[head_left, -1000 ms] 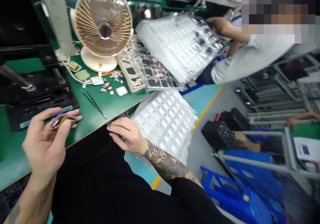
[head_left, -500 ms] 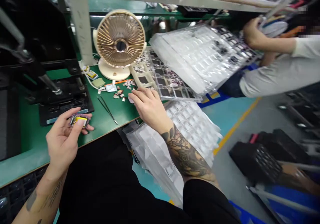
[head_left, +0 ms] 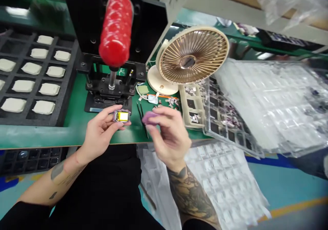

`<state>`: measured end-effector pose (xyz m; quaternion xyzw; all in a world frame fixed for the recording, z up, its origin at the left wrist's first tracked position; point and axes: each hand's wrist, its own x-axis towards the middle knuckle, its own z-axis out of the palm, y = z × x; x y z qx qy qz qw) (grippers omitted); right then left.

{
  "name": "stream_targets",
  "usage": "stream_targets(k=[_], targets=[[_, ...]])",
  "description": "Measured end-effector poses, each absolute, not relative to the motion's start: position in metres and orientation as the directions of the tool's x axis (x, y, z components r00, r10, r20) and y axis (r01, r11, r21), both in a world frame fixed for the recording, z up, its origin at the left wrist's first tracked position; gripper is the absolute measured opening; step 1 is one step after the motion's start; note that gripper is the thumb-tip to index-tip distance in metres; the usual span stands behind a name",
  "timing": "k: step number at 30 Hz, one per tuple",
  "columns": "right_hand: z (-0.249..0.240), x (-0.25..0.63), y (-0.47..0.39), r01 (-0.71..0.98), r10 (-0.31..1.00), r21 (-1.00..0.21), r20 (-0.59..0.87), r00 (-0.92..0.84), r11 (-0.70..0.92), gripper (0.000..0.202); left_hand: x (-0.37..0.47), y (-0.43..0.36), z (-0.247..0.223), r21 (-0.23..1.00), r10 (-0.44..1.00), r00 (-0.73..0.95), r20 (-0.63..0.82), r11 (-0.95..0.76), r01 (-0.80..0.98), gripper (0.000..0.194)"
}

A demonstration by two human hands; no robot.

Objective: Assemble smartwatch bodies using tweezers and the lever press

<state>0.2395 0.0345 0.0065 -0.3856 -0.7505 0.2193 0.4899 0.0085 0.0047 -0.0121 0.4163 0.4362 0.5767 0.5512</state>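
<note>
Pinched in my left hand [head_left: 101,129] is a small open device casing [head_left: 122,116], its yellow-edged battery-like block facing up. My right hand [head_left: 169,134] grips a small purple rounded cover [head_left: 150,118] between thumb and fingers, a short way right of the casing and apart from it. The cover is slightly blurred. Dark tweezers [head_left: 142,120] lie on the green bench [head_left: 74,134] between the two hands. Small loose pieces [head_left: 172,102] are scattered on the bench behind my right hand.
A black press [head_left: 110,90] with a red handle [head_left: 116,28] stands behind my left hand. Left is a black foam tray [head_left: 61,113] of pale parts. A fan [head_left: 193,57], a beige divided box [head_left: 197,124] and clear plastic trays [head_left: 276,103] stand to the right.
My view has turned left, bringing the press handle and foam tray into sight. My right hand has left the loose pieces and come nearer the casing, the purple cover now showing in it.
</note>
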Motion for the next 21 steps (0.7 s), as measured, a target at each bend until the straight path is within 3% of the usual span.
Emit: stream_targets(k=[3,9,16,21], targets=[[0.007,0.212,0.037,0.279,0.775,-0.724,0.574,-0.263,0.631,0.055,0.008,0.005,-0.016,0.965,0.999,-0.049,0.000,-0.013,-0.262,0.054],[0.000,0.192,0.052,0.297,0.726,-0.663,0.601,-0.334,0.687,0.053,0.006,0.002,-0.020,0.964,1.000,-0.007,0.026,-0.027,-0.265,0.061],[-0.006,0.194,0.048,0.280,0.810,-0.767,0.491,-0.321,0.577,0.050,0.004,0.005,-0.016,0.925,0.991,-0.068,0.113,-0.130,-0.356,0.031],[-0.007,0.196,0.047,0.172,0.870,-0.879,0.379,-0.315,0.445,0.021,0.003,0.004,-0.014,0.965,0.988,-0.025,0.149,-0.151,-0.213,0.035]])
